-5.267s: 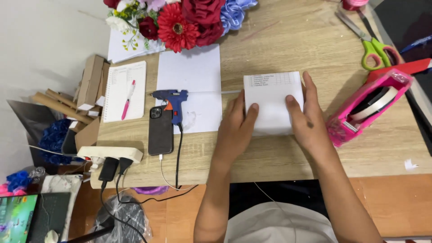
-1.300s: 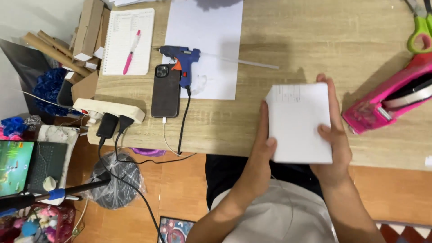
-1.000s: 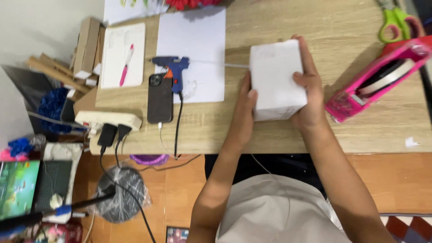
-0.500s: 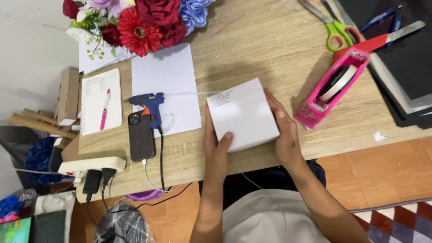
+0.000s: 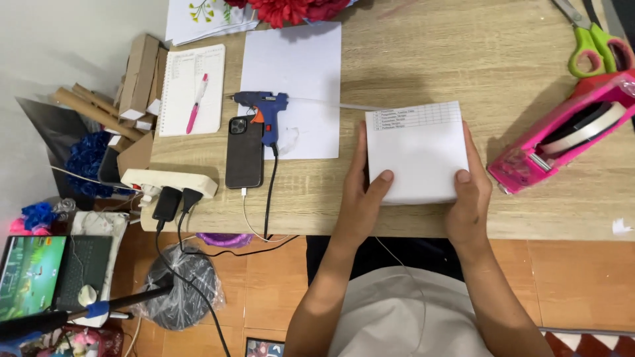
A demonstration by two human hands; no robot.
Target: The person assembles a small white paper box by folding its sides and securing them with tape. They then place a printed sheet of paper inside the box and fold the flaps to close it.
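A pale wooden surface (image 5: 423, 53) fills the upper and middle of the head view, with orange floor tiles below it and clutter along the left edge. In the centre right of the frame both hands hold a white box (image 5: 417, 153) flat on the surface near its front edge. The left hand (image 5: 362, 198) clasps the box's left side, thumb over the top face and fingers along the edge. The right hand (image 5: 468, 195) does the same on the right side, so both grips are closed on the box.

As a judgement, the work looks to be at an early stage. The box's top face is plain white, with only a band of printed lines along its far edge, and nothing is stuck or taped onto it that I can see. The blue glue gun (image 5: 263, 106) lies untouched on a white sheet (image 5: 294, 59) left of the box, its cord running off the front edge. The pink tape dispenser (image 5: 569, 132) at the right and the green-handled scissors (image 5: 589, 46) at the upper right also lie unused.

The box's underside and its near face are hidden. The red flowers (image 5: 291, 8) at the top are cut off by the frame. The box may be paper-wrapped, but the view is too flat to tell.
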